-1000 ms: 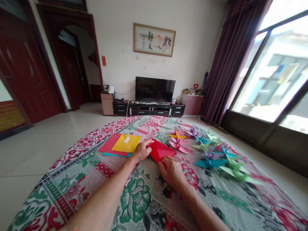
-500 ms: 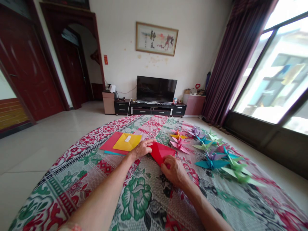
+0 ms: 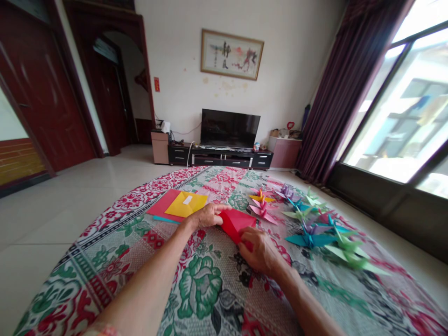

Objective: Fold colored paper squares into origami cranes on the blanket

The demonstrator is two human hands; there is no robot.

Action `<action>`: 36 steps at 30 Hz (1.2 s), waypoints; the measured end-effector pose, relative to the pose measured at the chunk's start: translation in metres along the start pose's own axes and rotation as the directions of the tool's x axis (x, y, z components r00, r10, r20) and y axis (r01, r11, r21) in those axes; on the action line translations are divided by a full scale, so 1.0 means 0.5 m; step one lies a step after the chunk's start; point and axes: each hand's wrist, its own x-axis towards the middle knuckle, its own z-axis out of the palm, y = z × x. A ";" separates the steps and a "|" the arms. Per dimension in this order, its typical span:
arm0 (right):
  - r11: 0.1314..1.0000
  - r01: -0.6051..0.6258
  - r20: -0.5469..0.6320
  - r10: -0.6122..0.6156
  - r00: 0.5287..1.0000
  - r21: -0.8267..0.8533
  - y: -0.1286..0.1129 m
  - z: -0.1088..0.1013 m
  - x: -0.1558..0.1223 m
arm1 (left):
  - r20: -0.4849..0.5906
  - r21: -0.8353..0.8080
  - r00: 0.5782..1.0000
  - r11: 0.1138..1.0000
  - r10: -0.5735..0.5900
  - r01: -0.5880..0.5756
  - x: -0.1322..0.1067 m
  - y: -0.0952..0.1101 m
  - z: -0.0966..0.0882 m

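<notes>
Got the red folded paper [image 3: 239, 220] flat on the floral cloth [image 3: 199, 289], left hand [image 3: 206, 216] loosely curled with fingertips pressing its left corner, right hand [image 3: 261, 249] pinching the near corner, coloured sheets [image 3: 177, 205] just left, origami cranes [image 3: 308, 238] off right.

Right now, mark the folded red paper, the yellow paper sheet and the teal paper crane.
folded red paper [image 3: 238, 220]: head view, upper face.
yellow paper sheet [image 3: 182, 207]: head view, middle.
teal paper crane [image 3: 308, 240]: head view, body.

On cloth [image 3: 199, 289]: folded sheet [image 3: 238, 220] centre, paper stack [image 3: 178, 205] left, cranes [image 3: 310, 235] right.
</notes>
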 end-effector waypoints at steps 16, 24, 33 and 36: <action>1.000 -0.020 0.008 0.020 1.000 -0.012 -0.010 0.004 -0.002 | -0.008 0.071 0.999 0.997 -0.039 0.040 -0.001 -0.004 0.003; 0.995 -0.069 -0.024 0.067 0.997 -0.069 -0.055 0.016 0.003 | -0.240 0.498 0.963 0.867 0.124 0.013 0.008 -0.016 0.016; 0.967 -0.236 -0.142 0.220 0.965 -0.101 -0.052 0.052 0.009 | -0.377 0.675 0.847 0.737 0.374 -0.026 0.035 -0.041 0.054; 0.953 -0.287 -0.196 0.265 0.944 -0.095 -0.053 0.059 0.013 | -0.359 0.724 0.845 0.689 0.396 -0.015 0.037 -0.043 0.063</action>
